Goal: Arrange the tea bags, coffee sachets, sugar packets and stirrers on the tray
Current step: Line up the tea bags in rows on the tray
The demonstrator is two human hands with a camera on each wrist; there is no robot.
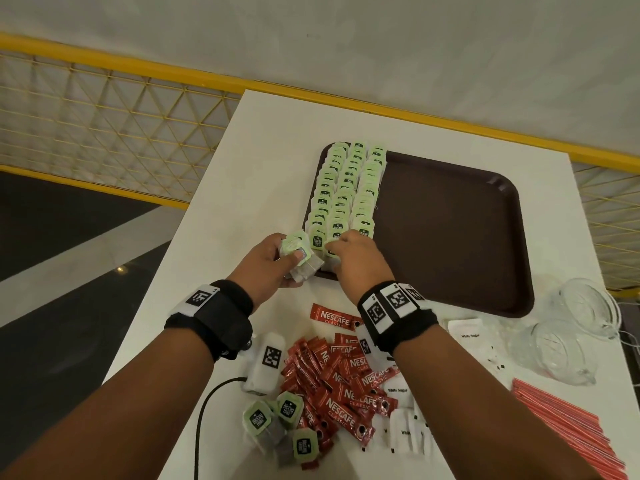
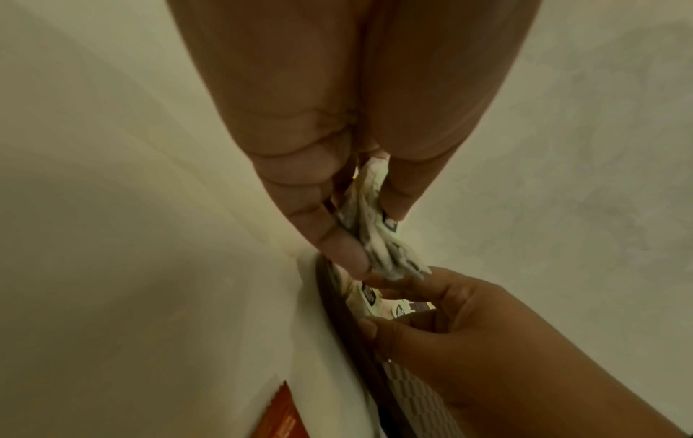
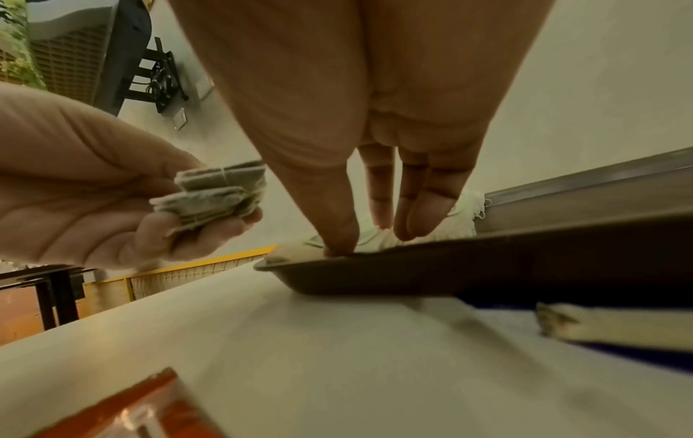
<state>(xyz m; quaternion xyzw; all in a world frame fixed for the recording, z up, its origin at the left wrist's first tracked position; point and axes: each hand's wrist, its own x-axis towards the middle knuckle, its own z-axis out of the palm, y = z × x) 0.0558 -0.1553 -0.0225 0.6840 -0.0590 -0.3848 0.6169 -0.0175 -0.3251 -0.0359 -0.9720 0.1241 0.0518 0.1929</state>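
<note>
A brown tray [image 1: 450,230] lies on the white table [image 1: 270,140], with three rows of green-tagged tea bags [image 1: 346,188] along its left side. My left hand [image 1: 294,258] is just off the tray's near-left corner and grips a stack of tea bags [image 1: 300,253]; the same stack [image 2: 375,231] sits between thumb and fingers in the left wrist view. My right hand [image 1: 337,251] is at the near end of the rows, thumb and fingers pinching a tea bag [image 3: 375,240] down at the tray's rim [image 3: 375,266]. Coffee sachets [image 1: 346,386], sugar packets [image 1: 405,434] and red stirrers [image 1: 568,431] lie loose near me.
Three loose tea bags [image 1: 277,420] lie left of the sachet pile. Two clear glass jars [image 1: 568,334] lie on their sides right of the tray. A white marker-tagged device [image 1: 266,365] with a black cable sits under my left wrist. A yellow mesh railing [image 1: 104,109] borders the table.
</note>
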